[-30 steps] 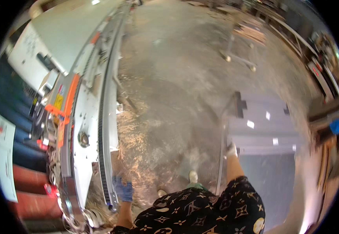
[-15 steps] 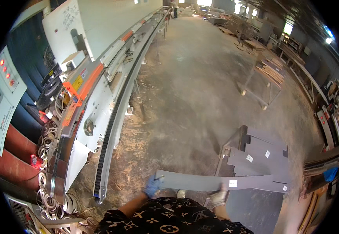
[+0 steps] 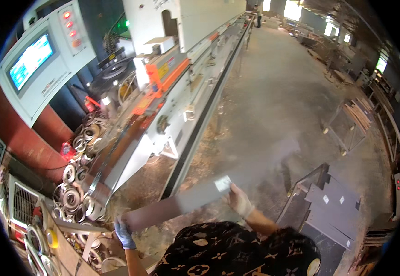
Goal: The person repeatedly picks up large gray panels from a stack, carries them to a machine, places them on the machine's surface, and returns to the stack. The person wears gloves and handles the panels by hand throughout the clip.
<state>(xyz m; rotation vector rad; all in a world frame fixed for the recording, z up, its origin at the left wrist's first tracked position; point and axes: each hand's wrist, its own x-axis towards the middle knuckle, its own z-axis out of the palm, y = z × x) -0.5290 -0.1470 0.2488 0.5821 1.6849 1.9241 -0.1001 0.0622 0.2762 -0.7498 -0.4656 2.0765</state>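
Note:
A long grey board (image 3: 181, 205) with a white label is held in front of my body, tilted with its right end farther away. My left hand (image 3: 124, 233), in a blue glove, grips the near left end. My right hand (image 3: 237, 201), in a pale glove, is closed on the near edge beside the label. The far right part of the board is smeared by motion. Just beyond the board is the near end of a machine's dark conveyor track (image 3: 174, 179).
A long white machine (image 3: 218, 23) with an orange guard (image 3: 174, 76) runs away ahead. At left are a control panel with a lit screen (image 3: 32, 60) and several edging rolls (image 3: 71, 198). Stacked grey boards (image 3: 331, 202) lie at right. A wood-loaded trolley (image 3: 347, 129) stands farther off.
The board has moved left, away from the stack at right, with both hands on it. My view has turned left toward the machine and control panel.

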